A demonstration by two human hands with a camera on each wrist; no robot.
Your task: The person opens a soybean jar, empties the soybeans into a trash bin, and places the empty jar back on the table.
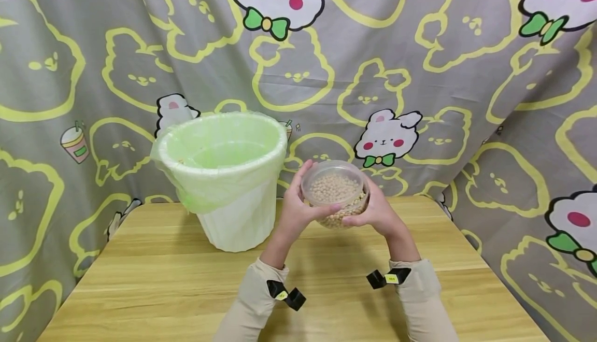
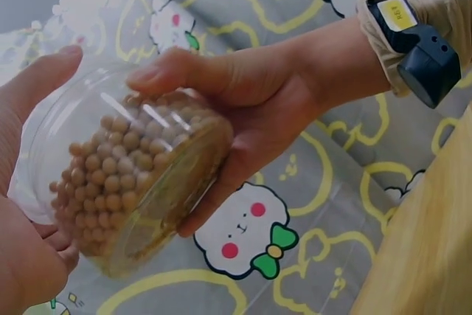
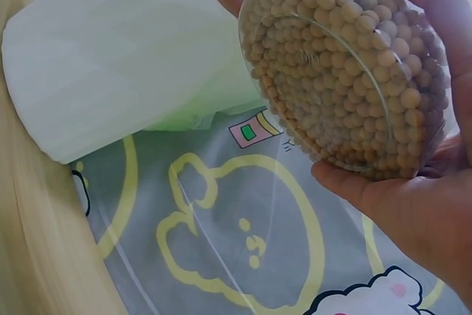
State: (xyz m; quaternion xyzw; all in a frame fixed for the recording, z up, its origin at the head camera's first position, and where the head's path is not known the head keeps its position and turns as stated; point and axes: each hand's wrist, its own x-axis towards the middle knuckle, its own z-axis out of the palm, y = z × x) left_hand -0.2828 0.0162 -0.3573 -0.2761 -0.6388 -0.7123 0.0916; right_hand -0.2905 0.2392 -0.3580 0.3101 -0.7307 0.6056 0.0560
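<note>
A clear round plastic tub (image 1: 339, 218) of small tan balls (image 2: 110, 164) is held up above the table, slightly tilted. My left hand (image 1: 300, 208) grips its left side, thumb across the front wall. On the opposite side my right hand (image 1: 380, 211) holds it the same way, its thumb nearly meeting the left one. From the right wrist view, the tub's underside (image 3: 317, 94) shows with balls pressed against it. The left wrist view has the right hand (image 2: 251, 86) curled round the tub's side.
Left of the hands, a white ribbed bin (image 1: 242, 217) stands on the wooden table (image 1: 186, 290), lined with a thin green bag (image 1: 200, 191) folded over its rim. Behind the table hangs a grey curtain (image 1: 298, 77) with cartoon prints.
</note>
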